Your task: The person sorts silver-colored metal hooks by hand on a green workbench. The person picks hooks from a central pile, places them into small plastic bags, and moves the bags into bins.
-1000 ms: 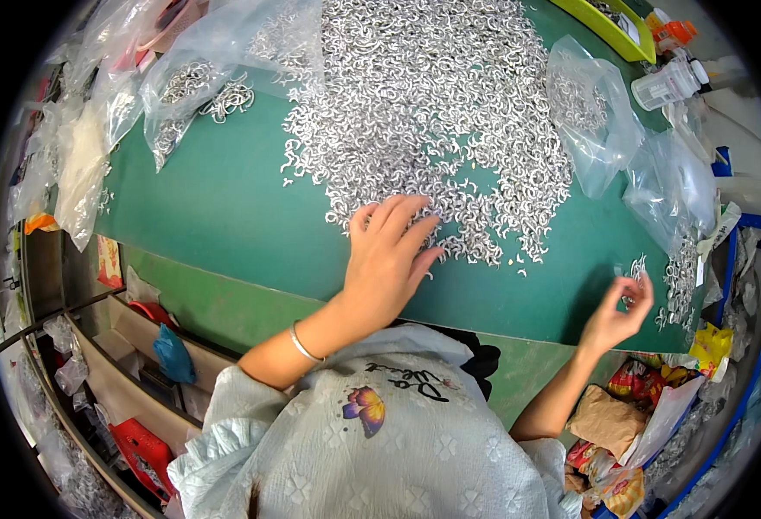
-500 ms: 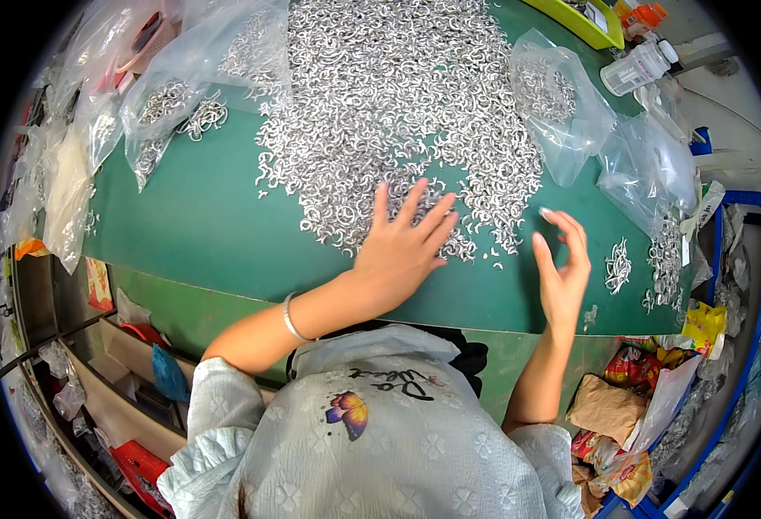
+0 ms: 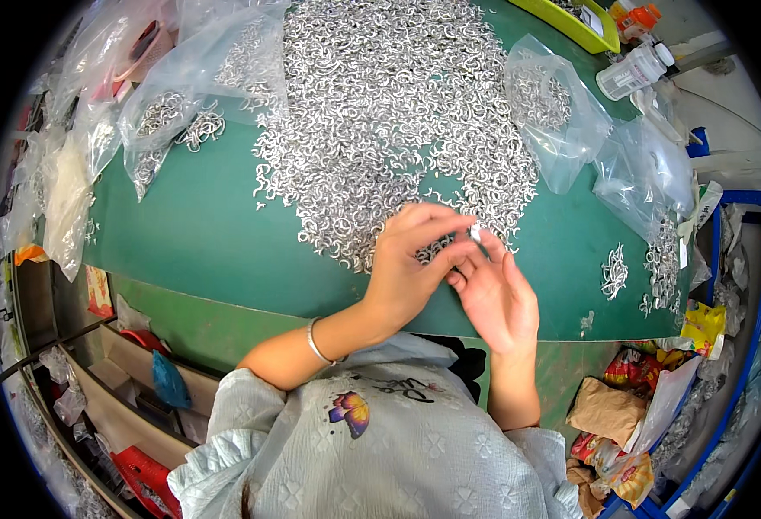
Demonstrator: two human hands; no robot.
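A wide heap of small curved silver metal pieces covers the middle of the green table. At its near edge my left hand bends over, thumb and forefinger brought together in a pinch. My right hand is beside it with the palm turned up, fingers loosely bent and thumb apart. The fingertips of both hands meet or nearly touch. A small bright spot shows there; whether it is a metal piece or a fingernail I cannot tell. What the left fingertips hold is hidden.
Clear plastic bags with silver pieces lie right of the heap, more bags on the left. A small pile of silver pieces sits near the right edge. A yellow-green tray and a white bottle stand far right.
My left hand has lifted from spread fingers over the heap into a pinch. My right hand has moved left from the bare table to meet it, turning its palm up.
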